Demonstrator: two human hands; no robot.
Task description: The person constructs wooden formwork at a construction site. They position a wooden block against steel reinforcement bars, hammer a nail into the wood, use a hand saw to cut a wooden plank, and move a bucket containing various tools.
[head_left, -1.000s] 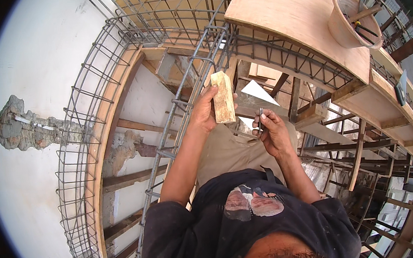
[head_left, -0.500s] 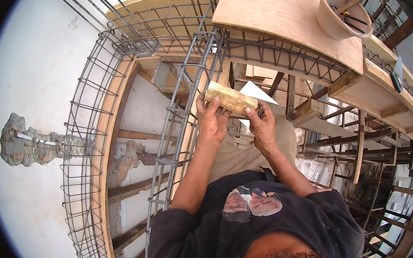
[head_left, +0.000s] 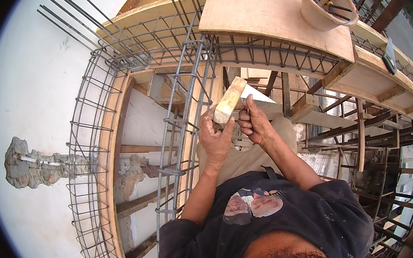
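A short block of yellowish wood [head_left: 230, 100] sits in my left hand [head_left: 216, 140], its near end by my thumb and its far end pointing away to the right. My right hand [head_left: 257, 124] is beside the block, fingers curled in and thumb raised. Whether anything is inside those curled fingers is hidden. Both hands are over my lap, above the tan trousers [head_left: 220, 163].
A steel rebar cage [head_left: 180, 116] stands close to my left hand. Ahead lies a plywood sheet [head_left: 265, 14] carrying a bucket of tools [head_left: 322, 11]. A handsaw [head_left: 389, 56] rests on the formwork at right. Below are gaps with timber props [head_left: 360, 139].
The wood block has turned from lying crosswise between both hands to pointing away from me in my left hand. My right hand has come off its end and curled its fingers.
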